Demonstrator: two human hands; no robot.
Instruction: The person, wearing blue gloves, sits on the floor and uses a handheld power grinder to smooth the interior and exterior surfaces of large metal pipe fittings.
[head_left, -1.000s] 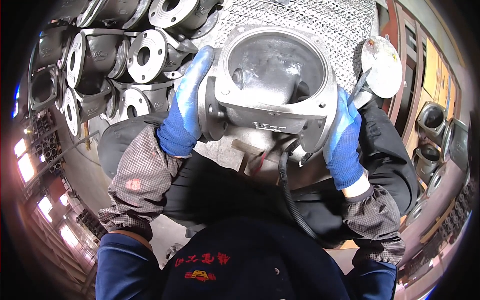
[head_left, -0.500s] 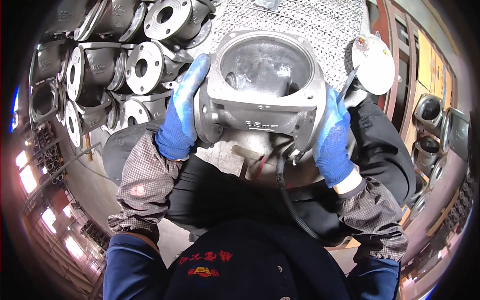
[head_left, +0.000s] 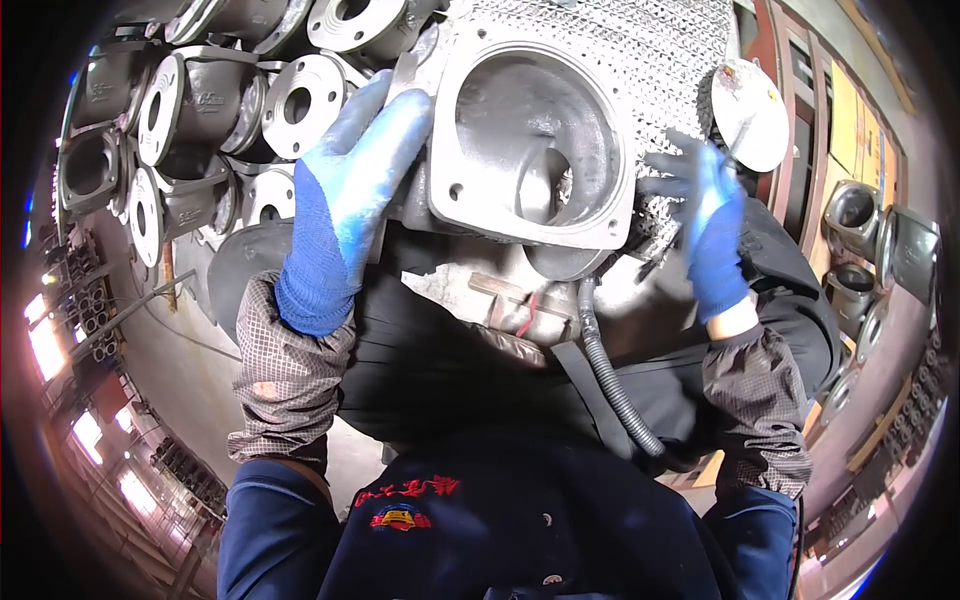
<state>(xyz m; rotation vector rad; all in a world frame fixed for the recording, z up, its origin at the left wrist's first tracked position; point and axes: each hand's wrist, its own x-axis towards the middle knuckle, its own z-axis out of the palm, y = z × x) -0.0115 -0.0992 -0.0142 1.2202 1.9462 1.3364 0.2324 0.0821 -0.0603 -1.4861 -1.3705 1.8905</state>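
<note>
A grey cast-metal valve body (head_left: 445, 130) stands in front of me, its square flange and wide round bore tilted up toward me. My left hand (head_left: 355, 180), in a blue glove, lies along its left side with the fingers stretched out flat. To the right, my gloved right hand (head_left: 712, 215) is held off the casting with its fingers spread and nothing visibly held. Those fingertips are dark and slightly blurred. Beyond that hand is a white round disc (head_left: 750, 120), with a dark part showing at its edge.
Several similar flanged castings (head_left: 205, 100) are stacked at the left. A textured light mat (head_left: 660, 50) covers the work surface beyond. A ribbed hose (head_left: 605, 365) runs across my lap. More castings (head_left: 855, 215) stand at the right, near yellow panels (head_left: 850, 120).
The valve body has turned and tipped, bringing its square flange toward me. My right hand has let go and moved right; my left hand has shifted along its side, fingers flat.
</note>
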